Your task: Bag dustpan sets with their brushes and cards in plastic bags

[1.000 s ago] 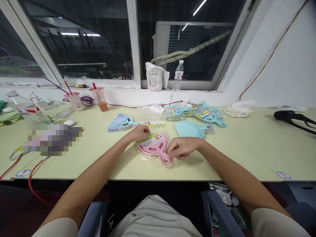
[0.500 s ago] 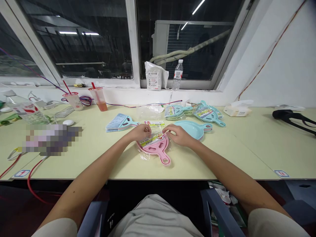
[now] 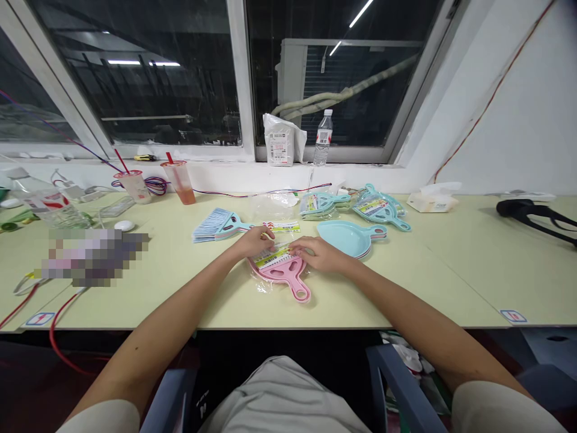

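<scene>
A pink dustpan and brush set (image 3: 288, 276) lies on the table in a clear plastic bag (image 3: 265, 285), its handle towards me. A yellow-green printed label (image 3: 273, 257) shows across the bag's upper part. My left hand (image 3: 256, 242) is closed at the bag's upper left edge, fingertips curled on the plastic. From the right, my right hand (image 3: 315, 254) reaches over the bag's top edge, fingers bent and closed on the film. Just beyond the hands lies another label strip (image 3: 282, 227).
Stacked blue dustpans (image 3: 345, 237) lie right of my hands, stacked brushes (image 3: 219, 225) to the left. Bagged blue sets (image 3: 381, 207) are behind, near a crumpled clear bag (image 3: 273, 206). Drink cups (image 3: 180, 182), a tissue pack (image 3: 433, 198) and a black strap-like object (image 3: 536, 213) stand farther out.
My right hand has shifted left and slightly down over the bag's top edge. The left hand and the pink set stay almost in place.
</scene>
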